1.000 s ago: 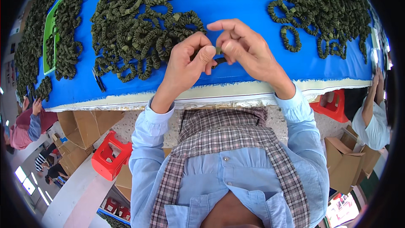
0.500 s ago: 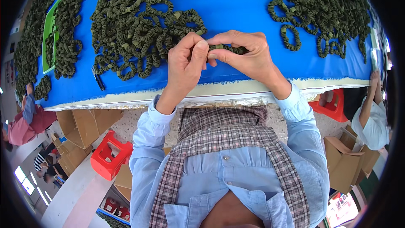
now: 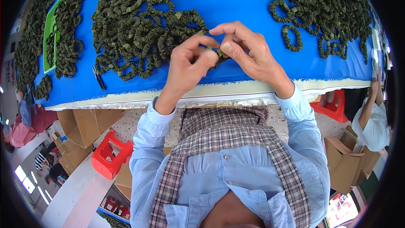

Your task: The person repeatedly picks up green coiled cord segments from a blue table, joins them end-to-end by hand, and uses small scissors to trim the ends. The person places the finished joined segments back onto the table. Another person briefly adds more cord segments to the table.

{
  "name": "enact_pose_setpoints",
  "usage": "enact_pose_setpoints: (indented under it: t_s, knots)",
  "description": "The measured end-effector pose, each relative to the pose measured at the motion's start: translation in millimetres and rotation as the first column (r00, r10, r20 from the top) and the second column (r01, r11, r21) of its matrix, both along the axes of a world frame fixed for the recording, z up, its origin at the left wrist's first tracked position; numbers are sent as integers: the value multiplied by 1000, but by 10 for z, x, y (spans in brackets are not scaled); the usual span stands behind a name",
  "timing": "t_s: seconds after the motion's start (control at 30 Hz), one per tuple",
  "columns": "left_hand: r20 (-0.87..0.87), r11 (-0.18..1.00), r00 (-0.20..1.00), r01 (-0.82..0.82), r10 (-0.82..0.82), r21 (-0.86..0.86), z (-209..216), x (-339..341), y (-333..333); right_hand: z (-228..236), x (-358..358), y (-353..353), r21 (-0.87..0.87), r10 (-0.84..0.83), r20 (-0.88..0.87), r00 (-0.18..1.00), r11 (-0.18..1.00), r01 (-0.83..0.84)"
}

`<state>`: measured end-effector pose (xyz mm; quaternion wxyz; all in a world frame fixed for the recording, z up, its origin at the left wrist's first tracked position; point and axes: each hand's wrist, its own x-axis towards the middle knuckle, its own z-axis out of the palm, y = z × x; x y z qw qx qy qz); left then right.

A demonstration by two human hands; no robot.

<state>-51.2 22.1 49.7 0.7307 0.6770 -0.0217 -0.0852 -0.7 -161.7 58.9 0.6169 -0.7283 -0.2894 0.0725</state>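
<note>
Over the near edge of the blue tabletop, both hands work on one dark olive-green scrunchie, mostly hidden by the fingers. My left hand is closed, pinching the scrunchie's left end between thumb and forefinger. My right hand grips its right end with the thumb against bent fingers, while the right forefinger arches over toward the left hand. A small lighter-green bit of cloth shows between the fingertips. Just beyond and left of my hands lies a big heap of the same scrunchies.
Another scrunchie heap lies at the far right, with one loose scrunchie beside it. Small dark snips lie at the left. A green tray stands farther left. Red stools and cardboard boxes flank me; co-workers sit either side.
My fingers have shifted on the scrunchie: the right forefinger has lifted and the right thumb has bent in. My left fingertips have moved slightly right. The heaps look the same.
</note>
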Motion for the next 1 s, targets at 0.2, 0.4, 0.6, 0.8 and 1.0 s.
enact_pose_setpoints:
  t_s: [0.2, 0.4, 0.6, 0.8, 1.0]
  knots:
    - [-21, 992, 999, -40, 37, -119, -44, 38, 123, 108, 46, -112, -164, -91, -123, 988, 984, 70]
    - [3, 995, 998, -62, 62, -84, -24, 19, 17, 53, 14, 39, -107, -60, 320, 945, 989, 99]
    - [52, 991, 993, -103, 108, -87, -35, -8, -29, 9, 32, -11, -112, -42, 315, 948, 990, 81]
    - [79, 962, 980, -161, 182, -220, -49, -46, 49, 82, 34, -108, -145, 5, 90, 996, 989, 8]
    - [63, 992, 991, -116, 119, -47, -58, -50, -41, 79, -24, 32, -37, 2, 105, 994, 999, 2]
